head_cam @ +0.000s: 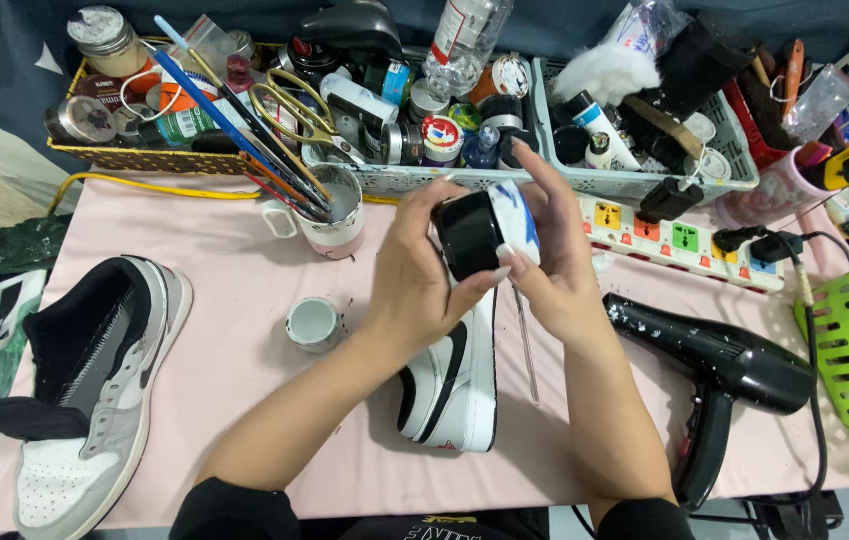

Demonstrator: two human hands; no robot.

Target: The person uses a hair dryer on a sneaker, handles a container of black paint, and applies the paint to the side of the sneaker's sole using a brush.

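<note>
Fingers of the left hand (414, 275) wrap around the black screw lid of a small round jar with a white and blue label (484, 232), while the fingers of the right hand (559, 255) curl around the labelled body from the other side, fingertips pressed on its wall. The jar is held on its side in the air above the middle of the pink cloth-covered table (244, 300), just over a white low-top sneaker with black trim (454, 380) that lies between the forearms. Whether the lid is tight or partly unscrewed cannot be told from this angle.

A thin metal-shafted tool (526, 345) lies just beside that sneaker, and a small open grey-white pot (314, 323) stands near the left forearm. A black hair dryer (719, 375) rests to the right, and a grey and white sneaker with a black lining (94, 390) to the far left.

Held sideways, the jar could spill onto the white sneaker below if the lid comes free suddenly; a sweeping left forearm could also tip the small pot.
</note>
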